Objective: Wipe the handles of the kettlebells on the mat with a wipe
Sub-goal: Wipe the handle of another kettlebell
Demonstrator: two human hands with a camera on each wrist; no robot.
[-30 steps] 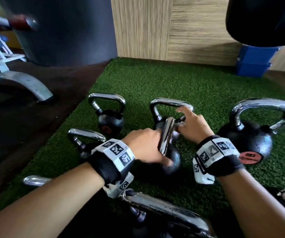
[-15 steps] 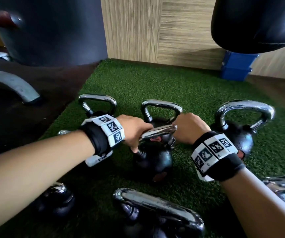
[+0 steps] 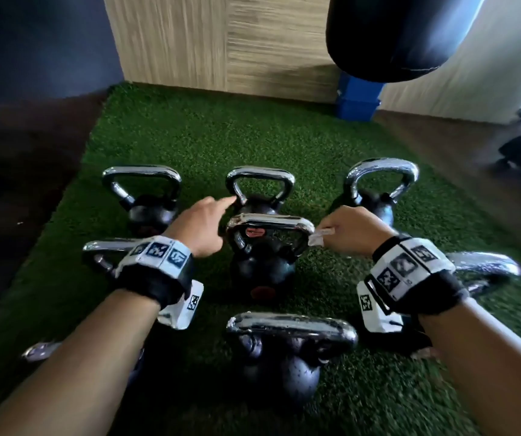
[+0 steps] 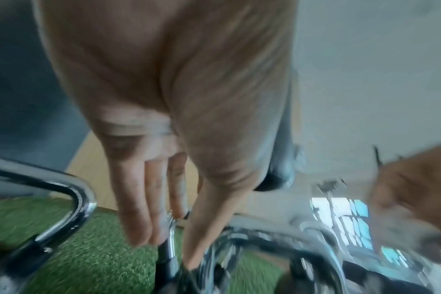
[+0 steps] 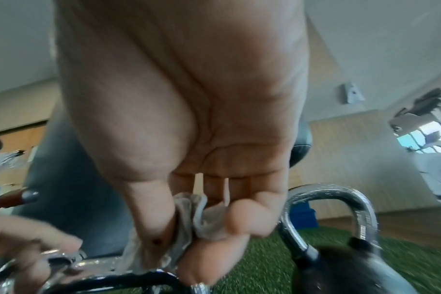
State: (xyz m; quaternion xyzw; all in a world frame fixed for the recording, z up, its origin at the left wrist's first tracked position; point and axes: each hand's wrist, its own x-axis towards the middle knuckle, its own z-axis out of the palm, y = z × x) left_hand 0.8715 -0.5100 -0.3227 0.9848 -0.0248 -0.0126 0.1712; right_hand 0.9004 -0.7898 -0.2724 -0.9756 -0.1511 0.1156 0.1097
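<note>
Wipe [image 5: 189,220] pinched in your right hand [image 3: 352,231] meets the middle kettlebell's handle [image 3: 270,222], while your flat, empty left hand [image 3: 201,226] reaches past, perhaps steadying.

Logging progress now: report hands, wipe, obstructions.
Left hand open, beside the middle black kettlebell's chrome handle. Right hand pinches crumpled white wipe at handle's right end. Nothing blocking.

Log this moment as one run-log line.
left hand: open beside centre kettlebell | right hand: pinching wipe at handle's right end | mat
</note>
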